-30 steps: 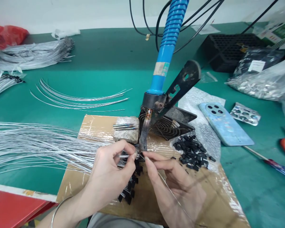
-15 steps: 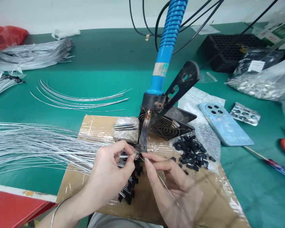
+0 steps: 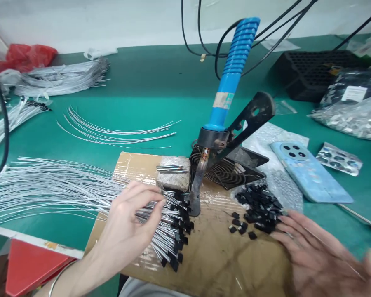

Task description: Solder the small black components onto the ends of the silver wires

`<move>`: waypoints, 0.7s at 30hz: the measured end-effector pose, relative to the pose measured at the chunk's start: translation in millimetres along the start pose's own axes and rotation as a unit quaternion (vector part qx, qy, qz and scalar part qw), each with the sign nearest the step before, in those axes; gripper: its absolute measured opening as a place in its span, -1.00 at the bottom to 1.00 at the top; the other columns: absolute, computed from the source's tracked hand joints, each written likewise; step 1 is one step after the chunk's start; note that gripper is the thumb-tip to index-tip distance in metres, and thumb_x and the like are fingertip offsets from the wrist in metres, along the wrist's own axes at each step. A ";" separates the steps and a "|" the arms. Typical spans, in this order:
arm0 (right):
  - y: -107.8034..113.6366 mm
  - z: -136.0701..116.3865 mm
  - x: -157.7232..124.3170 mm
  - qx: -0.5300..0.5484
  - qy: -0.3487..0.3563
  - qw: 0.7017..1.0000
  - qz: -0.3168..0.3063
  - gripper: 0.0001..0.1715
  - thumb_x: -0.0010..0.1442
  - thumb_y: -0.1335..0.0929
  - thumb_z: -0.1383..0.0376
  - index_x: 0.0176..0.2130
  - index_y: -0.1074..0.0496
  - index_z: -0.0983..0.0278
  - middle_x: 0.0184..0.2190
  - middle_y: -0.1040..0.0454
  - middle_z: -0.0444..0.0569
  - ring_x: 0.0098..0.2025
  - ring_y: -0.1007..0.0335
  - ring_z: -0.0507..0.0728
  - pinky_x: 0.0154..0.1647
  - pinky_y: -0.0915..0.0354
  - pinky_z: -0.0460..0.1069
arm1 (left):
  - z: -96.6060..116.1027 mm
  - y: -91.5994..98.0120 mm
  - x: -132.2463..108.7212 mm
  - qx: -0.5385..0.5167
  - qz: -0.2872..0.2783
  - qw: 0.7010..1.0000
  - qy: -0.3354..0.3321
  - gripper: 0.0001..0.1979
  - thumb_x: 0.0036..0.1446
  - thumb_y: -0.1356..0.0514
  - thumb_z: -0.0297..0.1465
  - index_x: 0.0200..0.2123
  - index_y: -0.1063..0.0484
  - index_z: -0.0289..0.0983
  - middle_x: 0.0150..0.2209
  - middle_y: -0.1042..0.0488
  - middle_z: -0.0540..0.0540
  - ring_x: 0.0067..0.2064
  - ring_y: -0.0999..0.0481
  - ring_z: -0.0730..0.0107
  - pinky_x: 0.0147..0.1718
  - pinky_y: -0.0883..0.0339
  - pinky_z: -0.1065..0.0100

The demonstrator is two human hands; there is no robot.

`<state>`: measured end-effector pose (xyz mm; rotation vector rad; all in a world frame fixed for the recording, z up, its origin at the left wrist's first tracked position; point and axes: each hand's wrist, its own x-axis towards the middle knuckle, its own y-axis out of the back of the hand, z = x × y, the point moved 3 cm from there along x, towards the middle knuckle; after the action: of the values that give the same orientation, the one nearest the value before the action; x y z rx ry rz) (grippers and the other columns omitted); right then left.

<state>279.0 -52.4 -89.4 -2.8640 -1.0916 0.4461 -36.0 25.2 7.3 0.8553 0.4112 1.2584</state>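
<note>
My left hand (image 3: 132, 216) is above a sheaf of grey wires (image 3: 80, 185), thumb and forefinger pinched together; what lies between them is hidden. Beneath it, many wire ends carry small black connectors (image 3: 184, 222) fanned out on the cardboard. My right hand (image 3: 321, 255), a little blurred, reaches its outstretched fingers to the edge of a pile of loose black connectors (image 3: 259, 206). A thin strand of wire (image 3: 327, 246) runs across that hand. Between the hands a blue-handled soldering iron (image 3: 227, 90) stands tip down in a black metal holder (image 3: 213, 139).
Cardboard (image 3: 222, 260) covers the front bench. Several metal rods rest on a wrapped block (image 3: 173, 177) beside a black fan grille (image 3: 225, 167). A blue phone (image 3: 312, 173) lies on bubble wrap, near a blister pack (image 3: 340, 159). More wire bundles (image 3: 64, 78) lie back left.
My right hand has left the iron's tip and moved right to the loose black connectors, fingers now extended. My left hand has drawn back left from the tip. The view has shifted slightly.
</note>
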 end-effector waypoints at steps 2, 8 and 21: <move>8.6 7.8 7.6 -0.030 0.025 0.999 0.019 -0.46 0.04 -0.34 -0.11 -0.47 -0.69 0.24 -0.43 -0.65 0.26 -0.42 -0.57 0.31 -0.41 -0.34 0.28 | -10.4 8.1 7.7 0.074 0.031 0.996 -0.027 -0.86 0.28 -0.16 -0.49 -0.29 -0.53 -0.25 -0.24 -0.62 -0.11 -0.17 -0.53 0.25 -0.09 -0.35 0.24; 0.1 27.5 4.1 -0.086 0.018 0.995 -0.040 -0.28 0.14 -0.25 -0.27 -0.36 -0.60 0.26 -0.43 -0.65 0.10 -0.37 -0.59 0.31 -0.11 -0.41 0.29 | -77.7 8.1 73.8 0.311 0.007 0.944 -0.109 -0.72 0.33 -0.09 -0.49 0.04 -0.47 -0.39 0.03 -0.55 -0.35 0.04 -0.47 -0.06 -0.01 -0.35 0.01; 8.8 37.0 12.3 -0.116 0.050 0.992 -0.020 -0.27 0.08 -0.27 -0.31 -0.43 -0.55 0.26 -0.54 -0.60 0.10 -0.52 -0.55 0.28 -0.36 -0.41 0.19 | -142.7 16.2 142.0 0.248 -0.016 0.964 -0.092 -0.72 0.32 -0.22 -0.31 0.03 -0.45 -0.32 -0.01 -0.52 -0.17 -0.08 -0.57 0.20 -0.11 -0.50 0.08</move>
<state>283.0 -53.1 -129.2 -3.0149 -1.2566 0.1801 -104.7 207.3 -46.5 1.3741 0.6007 1.0468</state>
